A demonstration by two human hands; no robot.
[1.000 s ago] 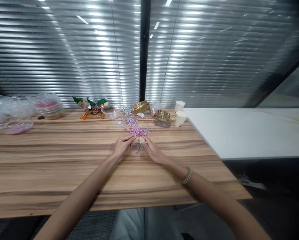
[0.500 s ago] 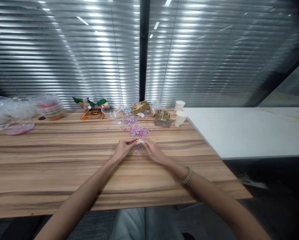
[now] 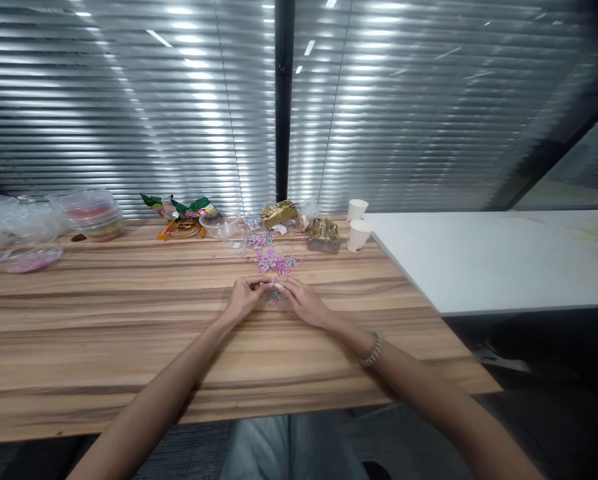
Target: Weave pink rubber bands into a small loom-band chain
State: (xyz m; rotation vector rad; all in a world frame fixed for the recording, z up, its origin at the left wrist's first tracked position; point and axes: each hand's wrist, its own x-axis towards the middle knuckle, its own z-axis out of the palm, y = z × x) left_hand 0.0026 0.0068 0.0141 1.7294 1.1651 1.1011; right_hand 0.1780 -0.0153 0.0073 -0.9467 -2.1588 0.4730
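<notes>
"Blinds [image 3: 179, 113] hang behind the wooden surface [image 3: 129, 353]. What's being held?"

"One small pale piece [image 3: 279, 286]. It's between the left hand [image 3: 270, 285], pinched on one end, and the right hand [image 3: 285, 287], its fingers clamped on the other."

"And nearby?"

"Pink loops [image 3: 273, 261] heaped just beyond; paper cups [image 3: 359, 235] farther back, rightward."

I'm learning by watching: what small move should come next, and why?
Perhaps ease the left hand back slightly, since it and the right hand crowd around a small pale piece, leaving little of it visible.
</notes>
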